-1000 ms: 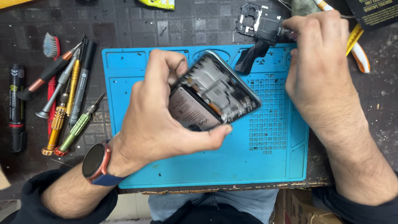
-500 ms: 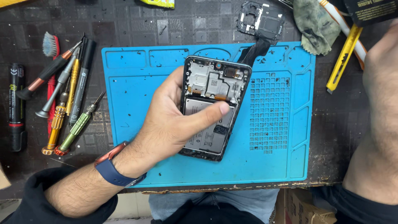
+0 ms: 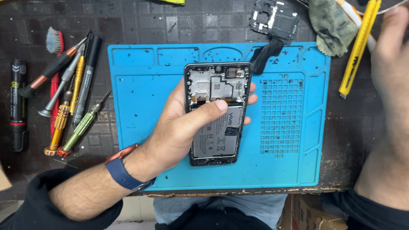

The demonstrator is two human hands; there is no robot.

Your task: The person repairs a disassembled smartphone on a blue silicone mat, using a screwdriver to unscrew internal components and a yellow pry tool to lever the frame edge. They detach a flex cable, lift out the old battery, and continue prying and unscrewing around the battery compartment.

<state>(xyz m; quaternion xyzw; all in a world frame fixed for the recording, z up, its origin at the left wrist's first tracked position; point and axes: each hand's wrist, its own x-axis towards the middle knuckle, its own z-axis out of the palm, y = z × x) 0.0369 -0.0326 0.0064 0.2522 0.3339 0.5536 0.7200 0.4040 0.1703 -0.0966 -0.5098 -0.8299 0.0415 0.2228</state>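
Holding an opened black smartphone with its back cover removed, the left hand is cupping the device from beneath, thumb laid across the pale grey battery and fingertips showing past the right edge; the hand is thus clamped on the phone at frame centre, above the blue silicone repair mat. Compared with one second ago, the phone is now lying upright and square to the camera instead of tilted, with its exposed circuit shielding at the top and battery below. The right hand, which was reaching to the upper right a second ago, is now sitting at the right edge of the frame, largely cut off; whether its fingers are apart or together cannot be told, and nothing visible is in its grasp. This is leaving the interior of the phone fully presented and steady for work.

Outward from the hands, a detached black camera-frame part is lying at upper centre, a yellow utility knife and a greenish cloth at upper right, and a row of precision screwdrivers with a red-handled brush at left.
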